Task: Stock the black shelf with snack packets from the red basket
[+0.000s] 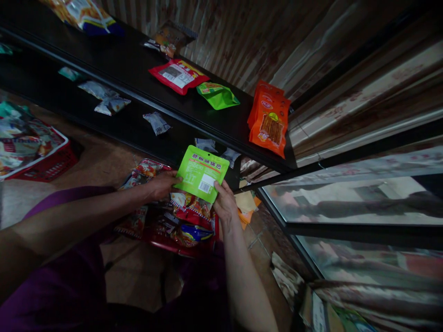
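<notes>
A bright green snack bag [197, 170] with printed text and a white barcode label is stretched between my two hands. My left hand [162, 185] pinches its left edge. On the lower right corner, my right hand [224, 199] grips it with the thumb on the front. Directly below the bag is a red basket [173, 246] filled with several snack packets, among them a blue packet [197, 232]. The basket sits close to my knees, and its far side is partly covered by my hands and the bag.
The black shelf [134, 60] ahead bears a red packet [180, 76], another green packet [218, 95] and orange packets [270, 120]. Small silver packets [157, 123] lie on its lower level. A second red basket [51, 161] stands at left. Glass panels [346, 198] are at right.
</notes>
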A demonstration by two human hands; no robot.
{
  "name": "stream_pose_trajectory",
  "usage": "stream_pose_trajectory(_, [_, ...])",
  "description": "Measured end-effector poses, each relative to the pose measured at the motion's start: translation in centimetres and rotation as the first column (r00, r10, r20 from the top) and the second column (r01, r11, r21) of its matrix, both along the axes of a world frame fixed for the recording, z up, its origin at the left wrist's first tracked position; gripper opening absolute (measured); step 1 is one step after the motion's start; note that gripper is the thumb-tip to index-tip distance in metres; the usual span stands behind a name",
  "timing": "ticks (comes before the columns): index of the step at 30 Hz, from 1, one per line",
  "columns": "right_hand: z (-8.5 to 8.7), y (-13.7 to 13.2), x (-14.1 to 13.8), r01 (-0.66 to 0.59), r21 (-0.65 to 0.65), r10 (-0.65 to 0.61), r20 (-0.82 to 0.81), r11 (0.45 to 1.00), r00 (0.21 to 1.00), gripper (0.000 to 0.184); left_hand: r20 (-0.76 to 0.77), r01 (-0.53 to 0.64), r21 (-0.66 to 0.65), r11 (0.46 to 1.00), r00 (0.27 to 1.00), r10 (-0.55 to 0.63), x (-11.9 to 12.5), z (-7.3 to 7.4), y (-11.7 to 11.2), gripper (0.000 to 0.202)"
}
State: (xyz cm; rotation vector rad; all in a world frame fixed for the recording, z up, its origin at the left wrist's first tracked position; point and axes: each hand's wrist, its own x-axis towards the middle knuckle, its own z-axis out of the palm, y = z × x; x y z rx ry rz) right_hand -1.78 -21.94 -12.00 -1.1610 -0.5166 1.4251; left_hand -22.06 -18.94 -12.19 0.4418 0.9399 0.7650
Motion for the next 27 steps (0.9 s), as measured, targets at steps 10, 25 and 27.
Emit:
stream_pose_trajectory(10, [1.6,-1.4,-1.0,-0.262,-0.007,0.261,-0.074,0.965,0.962,0.065,0.048,-0.084,-0.028,0.996,0.995,0.085,-0.6,-1.3,0.9,0.025])
stream_pose_trajectory(25, [0.5,-1.3,-1.6,-0.134,0.024,0.134,0.026,0.991,0.991,0.069,0.022,0.0,-0.008,1.0,1.0,0.0,-0.7,0.5,0.6,0.025])
stream_pose_trajectory(27, [0.7,-1.3,-1.4,-0.157,0.011,0.156,0.033,0.988,0.987,0.064,-0.006,-0.027,0.008,1.0,1.0,0.027,-1.0,1.1,1.0,0.023])
